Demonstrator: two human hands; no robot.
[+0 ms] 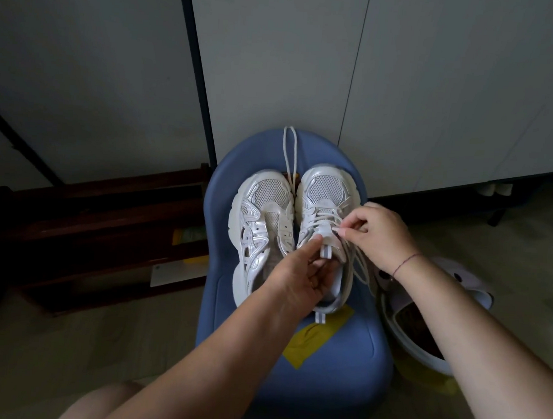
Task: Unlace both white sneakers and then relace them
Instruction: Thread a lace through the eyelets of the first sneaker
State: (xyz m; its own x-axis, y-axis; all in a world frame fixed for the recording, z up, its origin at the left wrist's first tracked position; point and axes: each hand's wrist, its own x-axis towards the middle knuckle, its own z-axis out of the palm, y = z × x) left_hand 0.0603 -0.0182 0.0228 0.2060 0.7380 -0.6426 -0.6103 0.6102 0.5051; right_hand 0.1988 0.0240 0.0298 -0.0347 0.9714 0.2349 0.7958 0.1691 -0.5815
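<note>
Two white sneakers sit touching, toes away from me, on the seat of a blue chair (340,368). The bare sneaker (261,221) shows empty eyelets, and a loose lace (290,148) trails up between the toes and over the chair's far edge. My left hand (297,275) grips the laced sneaker (326,186) at its tongue (324,234), thumb pressed on top and the other fingers curled beneath. My right hand (377,235) pinches a strand of the threaded lace (325,216) between thumb and forefinger, the rest of its fingers curled. The shoes look light, with soft mesh, so one likely needs steadying. The cord seems thin, limp and apt to snag in the eyelets, so it is best taken close to a crossing. A yellow patch (312,341) marks the padded seat. Pale wall panels (438,89) rise behind, dark wooden furniture (90,217) stands to the left, and a rounded white object (428,358) I cannot identify sits on the floor (132,330) to the right.
</note>
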